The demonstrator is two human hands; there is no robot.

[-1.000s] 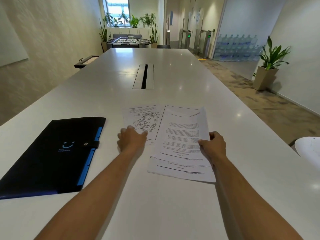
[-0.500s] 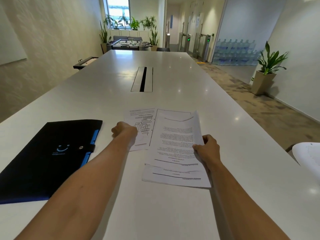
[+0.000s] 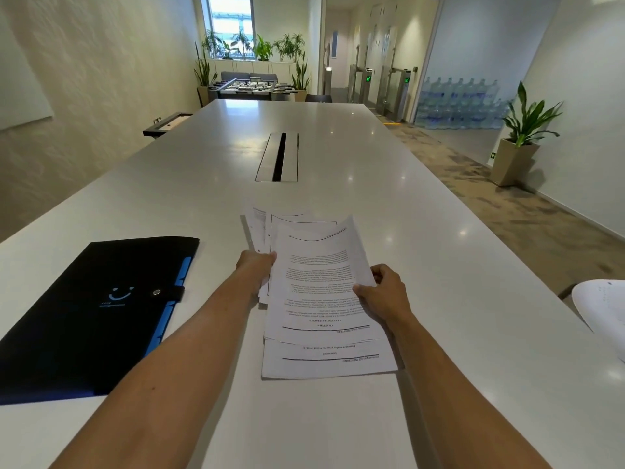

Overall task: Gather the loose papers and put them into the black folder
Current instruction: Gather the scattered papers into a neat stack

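A stack of printed white papers (image 3: 318, 299) lies on the white table (image 3: 338, 198) in front of me, the sheets overlapping and fanned at the far end. My left hand (image 3: 257, 265) grips the stack's left edge, partly under the top sheets. My right hand (image 3: 382, 296) holds the right edge with the thumb on top. The black folder (image 3: 84, 309), with a blue edge, a snap strap and a blue smiley logo, lies shut on the table to the left, apart from both hands.
A cable slot (image 3: 279, 157) is set into the table's middle, farther away. A white object (image 3: 605, 309) pokes in at the right edge. A potted plant (image 3: 517, 143) stands on the floor to the right.
My left hand has pushed the diagram sheet to the right, under the other papers. The sheets now overlap in one stack, and both hands hold its sides.
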